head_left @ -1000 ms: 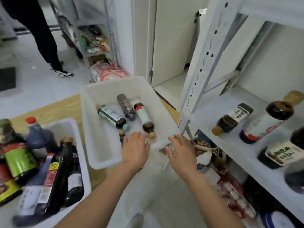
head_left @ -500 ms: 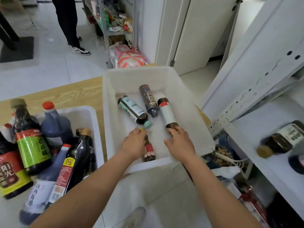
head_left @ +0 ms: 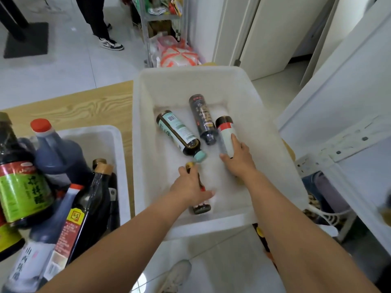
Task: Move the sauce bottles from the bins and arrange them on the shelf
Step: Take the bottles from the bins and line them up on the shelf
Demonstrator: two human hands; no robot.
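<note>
Down at the near edge of the white bin (head_left: 211,230), the left hand (head_left: 190,185) is curled over a small dark bottle (head_left: 201,206) lying on its side, fingers wrapped round its neck and shoulder, base pointing at the near wall. Over on the right side of the bin, the right hand (head_left: 239,159) grips the white-labelled bottle (head_left: 225,130) by its lower half, thumb one side, fingers the other. Its cap end is hidden under the palm. Two bottles, two hands, both grips on!

Between them lie a teal-capped bottle (head_left: 179,134) and a dark-labelled bottle (head_left: 203,117), loose on the bin floor. That teal cap sits just beside the small bottle's gold cap, so the left hand should lift straight up rather than drag, or it may set the neighbour rolling.

Best play, I'd say: raise both clear of the bin wall, tip them upright on the way and carry them right to the shelf (head_left: 368,180), the right hand setting down first since it is nearer. Hold round the body, not the cap.

Plenty left after that: the second bin (head_left: 120,166) on the wooden worktop (head_left: 74,106) is packed with big bottles (head_left: 59,157).
</note>
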